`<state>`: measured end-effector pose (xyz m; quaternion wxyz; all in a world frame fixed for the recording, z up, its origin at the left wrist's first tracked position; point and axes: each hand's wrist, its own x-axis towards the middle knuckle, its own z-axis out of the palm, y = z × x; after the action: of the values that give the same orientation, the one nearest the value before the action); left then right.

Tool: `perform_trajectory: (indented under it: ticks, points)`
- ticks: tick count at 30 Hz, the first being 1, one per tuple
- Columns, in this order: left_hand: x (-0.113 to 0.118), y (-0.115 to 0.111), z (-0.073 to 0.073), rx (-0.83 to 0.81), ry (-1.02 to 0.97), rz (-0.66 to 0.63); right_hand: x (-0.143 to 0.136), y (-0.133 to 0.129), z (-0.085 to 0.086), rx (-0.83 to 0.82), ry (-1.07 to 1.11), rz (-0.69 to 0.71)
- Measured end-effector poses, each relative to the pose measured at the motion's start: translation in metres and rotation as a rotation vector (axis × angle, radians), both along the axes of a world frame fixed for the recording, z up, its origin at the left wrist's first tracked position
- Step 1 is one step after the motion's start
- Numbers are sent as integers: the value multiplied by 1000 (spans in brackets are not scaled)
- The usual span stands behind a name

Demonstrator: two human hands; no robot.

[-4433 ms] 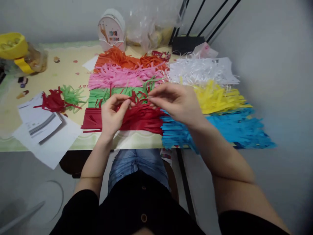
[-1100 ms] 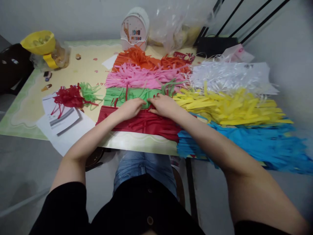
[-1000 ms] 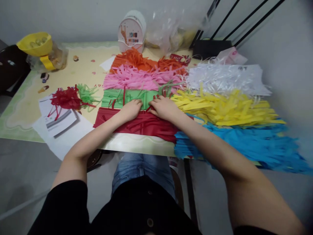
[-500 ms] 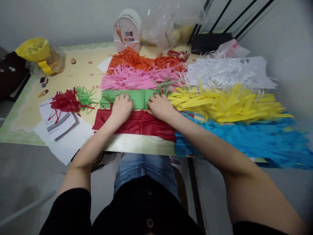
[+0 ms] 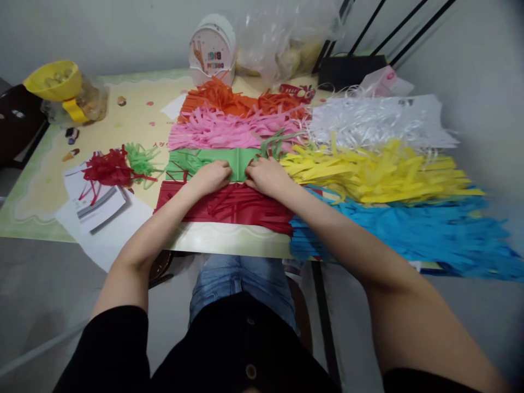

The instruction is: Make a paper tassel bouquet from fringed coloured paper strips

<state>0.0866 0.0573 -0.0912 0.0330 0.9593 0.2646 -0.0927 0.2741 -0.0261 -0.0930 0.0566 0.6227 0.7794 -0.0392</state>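
Note:
A green fringed tissue paper sheet (image 5: 241,155) lies across the middle of the table, its solid band between my hands. My left hand (image 5: 216,174) has its fingers curled down onto the sheet near the fold. Close by on the right, my right hand (image 5: 266,176) is bent over the sheet's other side, fingers closed at its strips. Both sets of fingertips are partly hidden. Below the green sheet lies a dark red fringed sheet (image 5: 241,210), under my wrists. Above it is a pink fringed sheet (image 5: 229,128), then an orange one (image 5: 241,103).
To the right lie white fringe (image 5: 376,120), yellow fringe (image 5: 380,172) and blue fringe (image 5: 409,229), overhanging the front edge. Red and green tassels (image 5: 108,168) rest on papers (image 5: 102,210) at left. A yellow-lidded jar (image 5: 53,82) and a round-topped box (image 5: 212,52) stand behind.
My left hand has slid right along the green sheet, closer to my right hand, uncovering green strips behind it. My right hand has hardly moved.

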Motion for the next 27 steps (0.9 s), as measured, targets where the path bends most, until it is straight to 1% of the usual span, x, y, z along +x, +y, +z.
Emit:
perform_trajectory:
  ticks: [5,9,12,18,22,27]
  points:
    - [2,8,-9,-70,-89,2,-1,1,2,-4,2,-7]
    - [1,19,-16,-85,-141,23,-2,2,5,-6,1,-32]
    - [0,24,-16,-94,-172,29,-5,4,6,19,4,-61]
    - [-2,24,-12,-85,-118,-71,-10,8,3,56,6,-24]
    - [-1,24,-13,-66,-107,-66,-9,7,0,68,5,-22]
    - [1,24,-14,-36,-121,-6,-12,6,-2,80,7,-12]
